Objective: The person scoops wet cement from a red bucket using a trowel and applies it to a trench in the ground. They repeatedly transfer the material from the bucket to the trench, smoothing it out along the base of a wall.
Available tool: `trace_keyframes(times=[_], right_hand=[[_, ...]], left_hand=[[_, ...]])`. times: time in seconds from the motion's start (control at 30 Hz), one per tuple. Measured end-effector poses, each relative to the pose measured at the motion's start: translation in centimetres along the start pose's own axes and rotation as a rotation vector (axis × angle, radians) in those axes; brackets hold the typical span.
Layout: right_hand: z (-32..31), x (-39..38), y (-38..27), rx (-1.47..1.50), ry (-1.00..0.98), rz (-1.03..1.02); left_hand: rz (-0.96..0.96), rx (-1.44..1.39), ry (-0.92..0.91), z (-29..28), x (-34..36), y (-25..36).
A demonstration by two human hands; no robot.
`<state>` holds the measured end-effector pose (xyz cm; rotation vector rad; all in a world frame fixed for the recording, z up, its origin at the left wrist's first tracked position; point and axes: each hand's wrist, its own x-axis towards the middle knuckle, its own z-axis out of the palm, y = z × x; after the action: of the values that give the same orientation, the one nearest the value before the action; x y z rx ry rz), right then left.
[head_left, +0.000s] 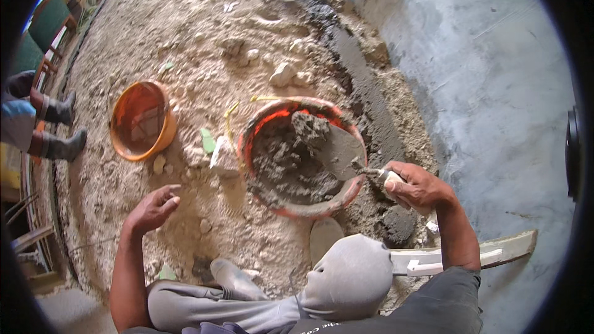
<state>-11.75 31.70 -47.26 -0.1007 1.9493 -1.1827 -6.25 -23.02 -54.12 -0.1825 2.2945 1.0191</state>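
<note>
Right hand (421, 187): fingers wrapped round the handle of a trowel (344, 153), its blade in the bucket (297, 211), against a lump of wet mortar (278, 170). Left hand (154, 208): fingers loosely curled, released, over dirt (192, 210) below an orange pail (117, 124). Dark shirt (427, 306) carries small white lettering (327, 325), partly cut off.

Trowel (342, 153) with mortar (310, 128) over bucket (298, 211)
</note>
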Motion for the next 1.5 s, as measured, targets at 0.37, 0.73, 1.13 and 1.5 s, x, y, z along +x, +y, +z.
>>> trace_keyframes(times=[0.37, 0.73, 1.13, 1.5], right_hand=[[-13.4, 19.7, -8.2, 0.206, 0.691, -0.562], [-23.8, 47.5, -3.2, -0.272, 1.316, -0.247], [-11.3, 16.1, 9.3, 0.441, 0.895, -0.284], [13.6, -9.7, 11.7, 0.535, 0.955, 0.027]], left_hand=[[-0.132, 0.115, 0.032, 0.0, -0.2, 2.9], [-0.423, -0.095, 0.130, 0.0, -5.5, -0.7], [0.084, 0.000, 0.080, 2.1, 6.9, 5.5], [0.432, -0.636, 0.035, 6.6, 8.4, 18.9]])
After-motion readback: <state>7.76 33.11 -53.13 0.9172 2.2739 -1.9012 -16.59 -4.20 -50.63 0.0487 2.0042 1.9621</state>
